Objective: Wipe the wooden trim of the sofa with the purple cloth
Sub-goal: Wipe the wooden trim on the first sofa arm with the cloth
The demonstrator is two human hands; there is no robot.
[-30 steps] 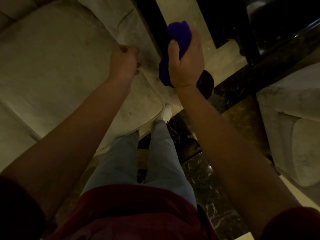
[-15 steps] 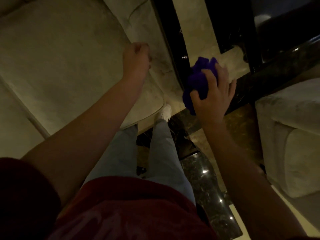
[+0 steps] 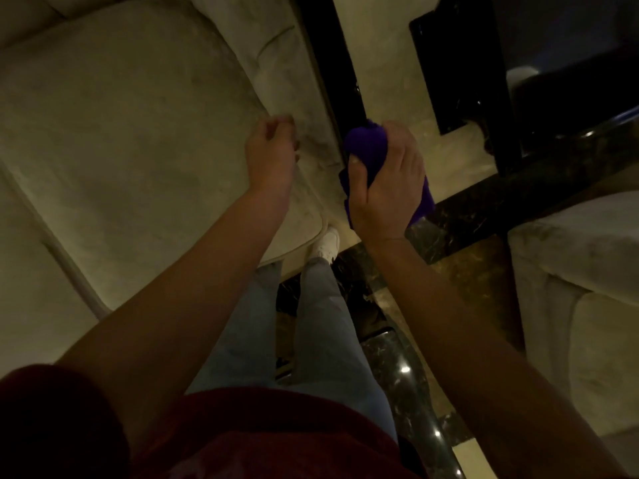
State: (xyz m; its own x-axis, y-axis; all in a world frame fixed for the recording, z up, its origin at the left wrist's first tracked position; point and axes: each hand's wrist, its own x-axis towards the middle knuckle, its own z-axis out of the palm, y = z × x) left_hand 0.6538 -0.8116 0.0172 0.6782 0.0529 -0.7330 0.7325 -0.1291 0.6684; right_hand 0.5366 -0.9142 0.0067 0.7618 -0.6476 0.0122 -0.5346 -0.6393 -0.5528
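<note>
Wiping in progress. Purple cloth [image 3: 368,146] bunched and grasped in right hand [image 3: 387,188], pressed at near end of dark wooden trim [image 3: 340,63] beside sofa [image 3: 121,115] arm. Left hand [image 3: 271,153] loosely curled, grasping nothing, over cushion edge. Far trim length apparently left to wipe; cleaned portion not discernible.

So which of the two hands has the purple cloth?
The right hand: its fingers wrap the purple cloth beside the dark trim. The left hand holds nothing, over the sofa.
</note>
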